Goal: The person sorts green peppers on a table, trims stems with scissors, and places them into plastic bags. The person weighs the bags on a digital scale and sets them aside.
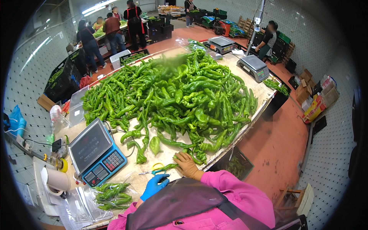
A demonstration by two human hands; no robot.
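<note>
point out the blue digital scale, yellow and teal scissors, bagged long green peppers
Blue digital scale (93,148): head view, on grey pan
Yellow and teal scissors (153,171): head view, handles near blades
Bagged long green peppers (113,196): head view, on middle pepper

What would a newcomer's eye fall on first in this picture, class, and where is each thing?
The big heap of long green peppers dominates the middle of the pale tabletop. A blue digital weighing scale stands out left of the heap's near end. At the near edge, the blue-gloved left hand and orange-tan-gloved right hand contrast with the bright pink sleeve at lower right.
</note>
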